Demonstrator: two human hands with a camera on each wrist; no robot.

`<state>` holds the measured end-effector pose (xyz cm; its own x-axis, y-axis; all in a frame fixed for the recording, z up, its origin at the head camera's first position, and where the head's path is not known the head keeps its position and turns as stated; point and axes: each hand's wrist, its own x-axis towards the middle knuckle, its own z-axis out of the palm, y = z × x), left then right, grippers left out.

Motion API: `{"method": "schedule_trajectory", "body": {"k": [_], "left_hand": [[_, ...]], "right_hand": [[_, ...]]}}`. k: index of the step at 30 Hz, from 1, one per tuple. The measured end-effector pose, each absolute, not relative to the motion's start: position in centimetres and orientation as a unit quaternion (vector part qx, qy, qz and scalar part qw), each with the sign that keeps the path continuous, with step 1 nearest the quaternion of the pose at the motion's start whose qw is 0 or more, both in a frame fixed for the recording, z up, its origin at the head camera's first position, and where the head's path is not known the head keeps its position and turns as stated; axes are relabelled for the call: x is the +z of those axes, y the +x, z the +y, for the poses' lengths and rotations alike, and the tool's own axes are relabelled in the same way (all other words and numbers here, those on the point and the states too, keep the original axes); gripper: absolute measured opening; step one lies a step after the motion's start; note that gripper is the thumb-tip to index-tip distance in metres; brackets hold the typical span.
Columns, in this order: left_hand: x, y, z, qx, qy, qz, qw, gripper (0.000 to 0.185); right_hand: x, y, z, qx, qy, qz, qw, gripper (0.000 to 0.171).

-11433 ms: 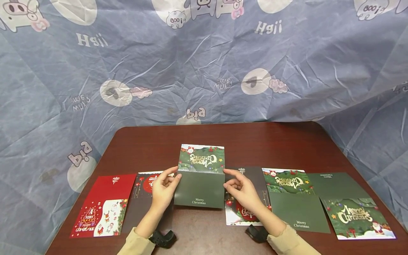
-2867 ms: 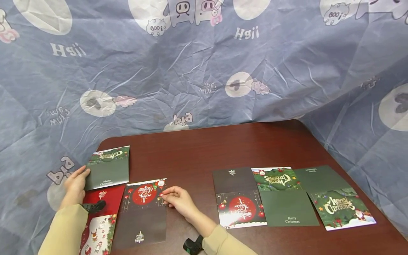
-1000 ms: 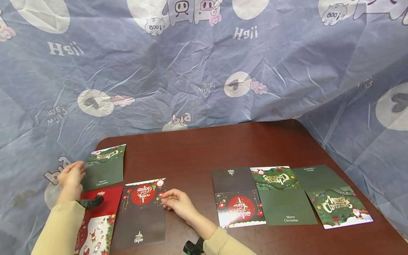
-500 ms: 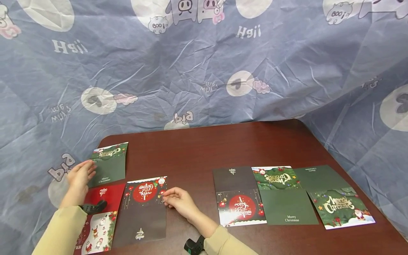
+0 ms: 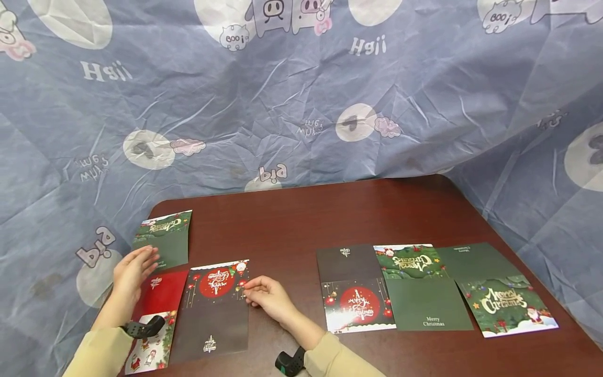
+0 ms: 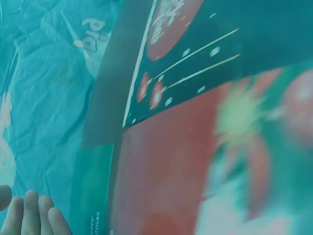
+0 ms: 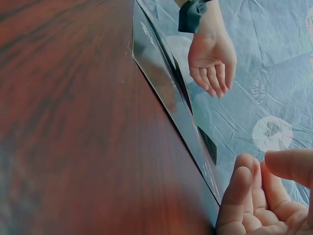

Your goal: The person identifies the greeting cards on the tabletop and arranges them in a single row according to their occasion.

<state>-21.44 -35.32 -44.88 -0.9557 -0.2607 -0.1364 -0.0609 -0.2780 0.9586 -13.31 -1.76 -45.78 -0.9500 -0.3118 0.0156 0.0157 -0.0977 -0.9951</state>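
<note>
My left hand [image 5: 134, 269] hovers at the table's left, above the meeting edges of a green Merry Christmas card [image 5: 171, 246] and a red card [image 5: 165, 293]. In the left wrist view its fingers [image 6: 32, 213] are extended, holding nothing. My right hand [image 5: 270, 298] is at the right edge of a dark grey card with a red circle [image 5: 216, 324]. Its fingertips are by that edge, and the right wrist view shows the fingers [image 7: 237, 191] loosely curled with no card between them. The dark card lies flat and slightly overlaps the red one.
Farther right lie another dark card with a red circle [image 5: 350, 267], a green card [image 5: 431, 303] and a second green card [image 5: 482, 259], side by side on the brown table [image 5: 282, 230]. A patterned blue cloth [image 5: 264, 104] hangs behind the table.
The green card, earlier held in both hands at the middle, now lies at the far left. My left hand has let go and drawn back toward me. The right hand stays nearly still lately.
</note>
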Motion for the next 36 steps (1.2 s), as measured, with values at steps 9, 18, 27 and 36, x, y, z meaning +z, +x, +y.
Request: {"method": "schedule_trajectory", "body": {"k": [9, 18, 27, 36], "left_hand": [[-46.2, -19.6, -33.3, -0.701, 0.091, -0.706, 0.047, 0.024], [-46.7, -18.3, -31.8, -0.684, 0.079, -0.724, 0.042, 0.017], [-46.9, -16.5, -30.7, -0.664, 0.081, -0.742, 0.043, 0.050], [-47.5, -15.1, -29.8, -0.625, 0.097, -0.773, 0.051, 0.049]], "right_hand": [[-45.8, -13.3, -1.7, -0.729, -0.112, 0.666, 0.111, 0.019], [-45.8, -13.3, -1.7, -0.733, -0.114, 0.661, 0.114, 0.020], [-46.5, -13.5, -1.8, -0.740, -0.106, 0.654, 0.113, 0.020], [-47.8, -13.9, -2.0, -0.739, -0.095, 0.658, 0.109, 0.019]]}}
